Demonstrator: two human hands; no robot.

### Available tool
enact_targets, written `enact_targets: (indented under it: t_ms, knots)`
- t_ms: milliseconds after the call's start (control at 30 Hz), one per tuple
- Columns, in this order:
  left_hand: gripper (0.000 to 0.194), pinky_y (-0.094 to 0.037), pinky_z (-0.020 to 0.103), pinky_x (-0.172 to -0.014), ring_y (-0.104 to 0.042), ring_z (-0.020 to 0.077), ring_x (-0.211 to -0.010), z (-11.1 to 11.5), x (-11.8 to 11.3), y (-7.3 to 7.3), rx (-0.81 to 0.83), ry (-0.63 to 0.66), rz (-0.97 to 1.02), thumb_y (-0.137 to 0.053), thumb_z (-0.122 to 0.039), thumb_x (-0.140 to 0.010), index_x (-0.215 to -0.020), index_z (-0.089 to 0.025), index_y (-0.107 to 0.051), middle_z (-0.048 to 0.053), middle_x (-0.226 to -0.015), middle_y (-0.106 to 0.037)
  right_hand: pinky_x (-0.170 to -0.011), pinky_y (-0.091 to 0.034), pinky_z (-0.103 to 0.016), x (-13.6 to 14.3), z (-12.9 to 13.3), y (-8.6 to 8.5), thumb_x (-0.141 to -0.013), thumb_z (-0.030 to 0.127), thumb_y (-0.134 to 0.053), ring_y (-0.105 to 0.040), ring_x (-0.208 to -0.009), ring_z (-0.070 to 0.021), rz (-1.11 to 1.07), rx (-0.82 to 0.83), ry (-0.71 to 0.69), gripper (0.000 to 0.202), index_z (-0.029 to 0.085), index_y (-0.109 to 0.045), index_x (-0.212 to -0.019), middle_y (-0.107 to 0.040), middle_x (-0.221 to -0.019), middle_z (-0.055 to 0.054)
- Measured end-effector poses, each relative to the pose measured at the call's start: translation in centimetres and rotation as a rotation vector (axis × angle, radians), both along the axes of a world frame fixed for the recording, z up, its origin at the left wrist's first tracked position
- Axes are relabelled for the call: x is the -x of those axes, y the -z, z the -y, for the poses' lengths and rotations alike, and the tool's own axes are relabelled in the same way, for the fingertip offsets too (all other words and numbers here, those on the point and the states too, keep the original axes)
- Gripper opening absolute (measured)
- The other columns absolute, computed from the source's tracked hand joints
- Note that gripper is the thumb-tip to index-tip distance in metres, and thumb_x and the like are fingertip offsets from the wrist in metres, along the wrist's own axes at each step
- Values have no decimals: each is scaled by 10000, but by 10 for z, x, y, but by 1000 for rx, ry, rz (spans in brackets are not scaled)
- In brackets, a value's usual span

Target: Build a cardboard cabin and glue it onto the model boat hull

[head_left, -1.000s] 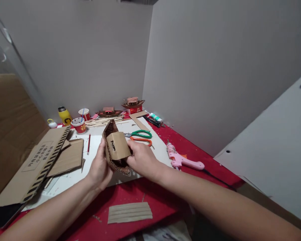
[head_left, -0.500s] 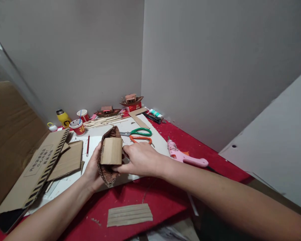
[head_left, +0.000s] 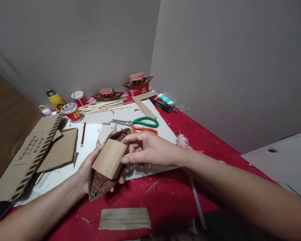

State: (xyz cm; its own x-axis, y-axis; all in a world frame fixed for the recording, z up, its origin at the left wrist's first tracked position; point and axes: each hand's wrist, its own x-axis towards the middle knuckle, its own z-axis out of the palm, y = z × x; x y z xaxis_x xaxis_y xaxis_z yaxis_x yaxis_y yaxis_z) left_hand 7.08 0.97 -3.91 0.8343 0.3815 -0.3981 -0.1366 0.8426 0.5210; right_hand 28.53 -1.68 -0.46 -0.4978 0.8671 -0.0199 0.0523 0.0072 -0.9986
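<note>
A small brown cardboard model boat [head_left: 100, 185] lies tilted in my left hand [head_left: 86, 169], whose fingers wrap beneath the hull and show at its near right side. Across the middle of the hull sits a curved tan cardboard roof [head_left: 110, 157]. My right hand [head_left: 145, 149] is closed at the roof's right edge, thumb against its side and fingers over the hull's rim; some fingertips are hidden. Just beyond the boat lie open scissors [head_left: 132, 123] with green and orange handles.
A pink glue gun [head_left: 183, 141] lies partly behind my right forearm. A ridged cardboard strip [head_left: 124, 218] rests on the red cloth. At the back stand two finished boats [head_left: 107, 95], paper cups [head_left: 71, 113] and thin sticks [head_left: 102, 106]. Cardboard sheets [head_left: 57, 150] fill the left side.
The boat has turned from nearly upright to a slant, its near end swinging left. My right hand has shifted from the hull's inside to the roof's right edge. The camera view has shifted too.
</note>
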Motion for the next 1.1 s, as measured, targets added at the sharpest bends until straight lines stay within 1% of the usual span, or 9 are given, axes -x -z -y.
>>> enact_targets:
  t_ms: [33,100,300,400,533,700,800,900,1100]
  knots:
    - [597,-600,314,-485,-741,266,-692,-1,0,2,12,13,14,-461,-618,-876,-1087,-99,-669,155,-900,-743,-413,-422,-186,2,-3,1,-752,243,-726,-525,-430,-73,-34,44,-34,141,179,-646,-848,-620,-589,56]
    - [592,-602,319,-495,-741,276,-698,-3,1,5,51,44,37,-446,-599,-888,-1082,-87,-668,159,-904,-738,-399,-434,-171,4,-6,3,-743,271,-746,-516,-420,-61,-76,106,-69,154,170,-630,-747,-621,-582,55]
    - [592,-605,338,-539,-745,307,-736,-8,7,15,123,112,38,-392,-591,-911,-1078,-98,-675,168,-952,-742,-370,-388,-156,-3,-6,4,-733,309,-766,-456,-379,-40,-60,107,-56,186,148,-673,-741,-596,-540,70]
    - [619,-591,348,-508,-742,321,-712,-11,9,19,135,133,19,-375,-605,-906,-1079,-93,-676,176,-931,-744,-486,-457,-175,-8,-8,6,-762,220,-730,-542,-476,-65,-19,26,-74,82,141,-722,-781,-650,-594,51]
    - [625,-572,357,-501,-742,335,-710,-12,10,19,148,174,-22,-332,-591,-924,-1080,-96,-680,194,-909,-750,-774,-518,-242,-15,-11,5,-793,142,-685,-669,-816,-149,76,-172,-125,116,132,-760,-882,-749,-868,-21]
    - [665,-574,356,-551,-733,300,-640,-8,8,19,208,229,-49,-335,-602,-919,-1039,-52,-689,202,-844,-752,-755,-517,-251,-22,-13,4,-819,112,-665,-672,-807,-157,183,-331,-190,131,105,-757,-912,-745,-872,-56]
    - [666,-576,364,-547,-728,293,-655,-4,5,19,243,179,-56,-350,-620,-911,-1036,-61,-690,197,-806,-750,-730,-509,-233,-26,-15,6,-818,117,-669,-668,-776,-139,215,-354,-218,115,140,-758,-887,-740,-841,-32]
    - [550,-571,351,-536,-729,299,-686,-1,3,15,252,60,-116,-459,-569,-887,-1040,-93,-689,177,-838,-756,-736,-508,-221,-30,-15,8,-823,127,-661,-671,-792,-133,211,-315,-254,122,140,-754,-901,-745,-875,-33]
    - [563,-562,380,-486,-698,292,-568,1,-1,4,221,-88,-253,-433,-571,-893,-936,-76,-697,173,-709,-731,-464,-434,-188,-28,-12,11,-858,244,-601,-529,-460,-85,244,-98,-180,166,160,-732,-916,-588,-552,46]
